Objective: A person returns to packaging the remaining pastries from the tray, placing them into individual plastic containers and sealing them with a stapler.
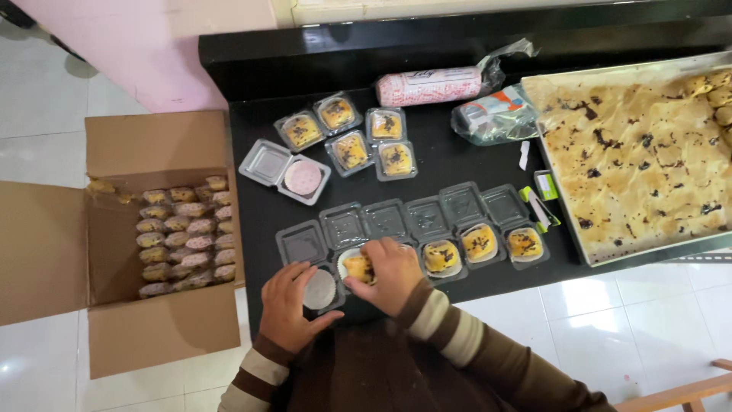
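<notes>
My right hand [390,273] grips a yellow pastry [358,268] with dark topping over a clear plastic clamshell box at the near edge of the black counter [450,164]. My left hand [288,301] rests beside it on an open clamshell [319,288] holding a round white liner. A row of open clamshells [412,217] runs to the right, three of them with pastries [482,243] inside.
Several shut boxes with pastries [352,137] lie further back, next to an open one with a pink liner [303,177]. A baking tray [637,164] with stained paper sits right. An open cardboard carton [164,236] of packed boxes stands left on the floor. Plastic bags [488,114] lie behind.
</notes>
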